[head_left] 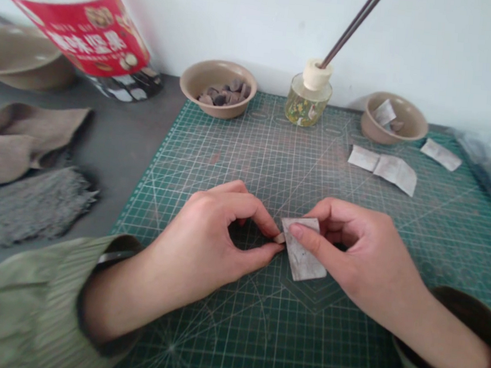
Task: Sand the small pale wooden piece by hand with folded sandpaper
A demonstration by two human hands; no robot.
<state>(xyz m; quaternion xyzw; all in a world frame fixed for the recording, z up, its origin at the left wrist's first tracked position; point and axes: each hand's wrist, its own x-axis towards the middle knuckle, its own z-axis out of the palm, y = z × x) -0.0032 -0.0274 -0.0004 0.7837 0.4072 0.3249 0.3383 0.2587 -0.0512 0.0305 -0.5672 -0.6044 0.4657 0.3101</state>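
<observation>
Between thumb and forefinger, my left hand [219, 233] pinches a small pale-brown piece [280, 238], mostly covered by the fingertips. My right hand [352, 245] holds a folded, grey-smudged white piece of sandpaper [305, 258], thumb on top and fingers behind. The sandpaper's left edge meets the small piece, or lies just beside it; the exact contact is hard to tell. Both hands are low over the green cutting mat [225, 319].
Dark, stone-like bits [227, 93] fill a brown bowl [188, 81]. Further right are a reed diffuser [308, 100], another bowl [391, 134] and sandpaper strips [384, 166]. A red-labelled container [99, 34], brown cloth [39, 131] and grey fluffy cloth [32, 205] occupy the left.
</observation>
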